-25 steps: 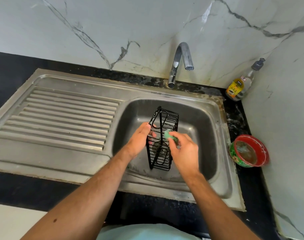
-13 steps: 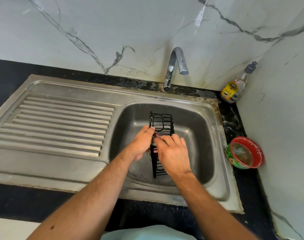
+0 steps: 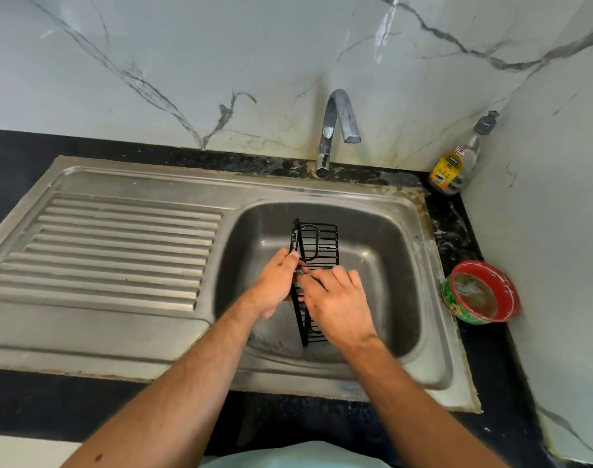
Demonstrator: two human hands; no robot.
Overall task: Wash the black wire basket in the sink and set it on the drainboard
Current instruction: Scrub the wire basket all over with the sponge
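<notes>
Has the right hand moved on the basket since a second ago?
Yes. The right hand has slid leftward across the black wire basket, away from the sink's right wall, until its fingertips nearly meet the left hand.

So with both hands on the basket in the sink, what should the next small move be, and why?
Probably draw the scrubber down the wires. The left hand holds the black wire basket upright in the sink, the right hand presses a green scrubber at mid-height, and the tap runs no water, so rinsing seems premature.

yellow label on soap bottle (image 3: 452, 170), print too small to read
</notes>
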